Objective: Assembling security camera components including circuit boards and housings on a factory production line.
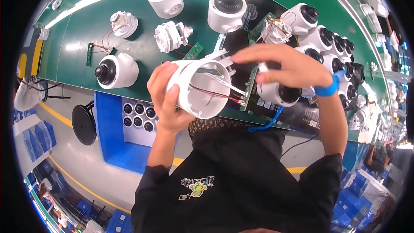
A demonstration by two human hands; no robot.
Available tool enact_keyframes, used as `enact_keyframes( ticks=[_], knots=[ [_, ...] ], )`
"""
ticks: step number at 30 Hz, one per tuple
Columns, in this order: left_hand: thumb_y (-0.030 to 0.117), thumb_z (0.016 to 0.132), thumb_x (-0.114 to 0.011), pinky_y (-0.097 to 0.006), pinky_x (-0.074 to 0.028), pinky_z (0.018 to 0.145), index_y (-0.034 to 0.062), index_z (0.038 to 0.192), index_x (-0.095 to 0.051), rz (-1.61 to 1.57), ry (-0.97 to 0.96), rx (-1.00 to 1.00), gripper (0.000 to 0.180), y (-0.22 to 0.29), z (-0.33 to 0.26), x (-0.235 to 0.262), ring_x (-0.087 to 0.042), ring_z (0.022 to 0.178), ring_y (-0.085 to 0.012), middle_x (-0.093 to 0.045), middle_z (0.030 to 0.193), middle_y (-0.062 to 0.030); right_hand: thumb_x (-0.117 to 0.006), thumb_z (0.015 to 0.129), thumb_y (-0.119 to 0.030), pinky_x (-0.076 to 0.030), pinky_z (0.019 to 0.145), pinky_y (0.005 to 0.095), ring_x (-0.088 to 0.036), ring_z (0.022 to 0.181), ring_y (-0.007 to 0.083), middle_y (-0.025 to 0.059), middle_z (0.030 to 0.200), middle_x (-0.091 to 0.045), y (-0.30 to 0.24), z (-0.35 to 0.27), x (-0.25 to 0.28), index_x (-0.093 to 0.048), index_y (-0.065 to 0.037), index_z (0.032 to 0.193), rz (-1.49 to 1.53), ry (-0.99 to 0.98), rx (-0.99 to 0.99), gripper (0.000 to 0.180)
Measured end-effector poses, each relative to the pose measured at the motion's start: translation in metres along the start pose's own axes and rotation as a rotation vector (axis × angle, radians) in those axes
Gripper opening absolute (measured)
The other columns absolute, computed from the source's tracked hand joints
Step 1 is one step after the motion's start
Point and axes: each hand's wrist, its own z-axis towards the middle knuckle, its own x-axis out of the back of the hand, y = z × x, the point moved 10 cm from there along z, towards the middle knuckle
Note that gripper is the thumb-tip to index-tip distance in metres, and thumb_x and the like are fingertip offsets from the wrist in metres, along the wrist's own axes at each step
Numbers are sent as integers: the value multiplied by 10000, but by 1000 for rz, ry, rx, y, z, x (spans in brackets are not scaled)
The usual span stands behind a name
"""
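My left hand (166,97) is wrapped round a white cylindrical housing (183,87), held tilted so its open end shows the hollow inside. Red and black wires (211,92) run out of the housing to a narrow green circuit board (249,88) on its right. A white plastic bracket (220,60) sits at the housing's upper rim. Over the board is my right hand (280,64), fingers stretched out and thumb apart. Its fingertips are close to the bracket; whether they touch it I cannot tell. A blue band (327,87) circles my right wrist.
White dome-shaped units with black tops (115,71) stand around the green table (73,39), with several crowded at the right. White inner assemblies (170,36) with wires and boards lie beyond my hands. A blue coiled cord (269,123) hangs at the near edge. A blue bin (108,146) stands below left.
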Motion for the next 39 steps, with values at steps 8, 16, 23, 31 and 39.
enact_keyframes(
  ticks=[8, 16, 23, 31, 39],
  knots=[
    [174, 561, -852, -492, -454, 892, 78, 1326, -378, 20, 52, 19, 905, -4, -8, 6, -510, 1093, -407, -468, 1274, -232, -574, 689, 126, -522, 692, 317, -658, 784, 236, 89, 828, -661, -17, -5, -12, -617, 1, 969, -58, 105, 11, 310],
    [164, 553, -859, -483, -458, 889, 81, 1311, -400, 21, 9, 26, 890, -8, -11, 6, -506, 1096, -409, -470, 1269, -220, -560, 871, -17, -419, 518, 226, -591, 579, 96, 80, 755, -695, -26, -36, -18, -602, 5, 861, 263, 243, -83, 48],
    [167, 565, -886, -438, -456, 932, 12, 1339, -330, 156, -61, -79, 965, 7, -11, -1, -492, 1155, -373, -424, 1314, -235, -520, 959, -183, -408, 570, 203, -576, 639, 64, 108, 733, -683, -36, -54, -30, -522, 11, 843, 319, 732, -257, 226],
    [277, 633, -859, -440, -434, 978, -4, 1335, -319, 210, -102, 9, 929, -9, -31, -8, -464, 1188, -363, -392, 1328, -230, -663, 800, -12, -455, 529, 343, -571, 578, 283, 120, 707, -600, -61, -55, -57, -583, 21, 891, 106, 1011, 150, 125],
    [172, 526, -903, -429, -435, 1005, -51, 1351, -290, -1, -24, 116, 1052, -17, -43, -8, -464, 1213, -323, -406, 1333, -227, -599, 848, 9, -477, 537, 270, -612, 592, 207, 114, 742, -673, -50, -60, -60, -588, 35, 871, 86, 1007, 14, 36]
  ],
)
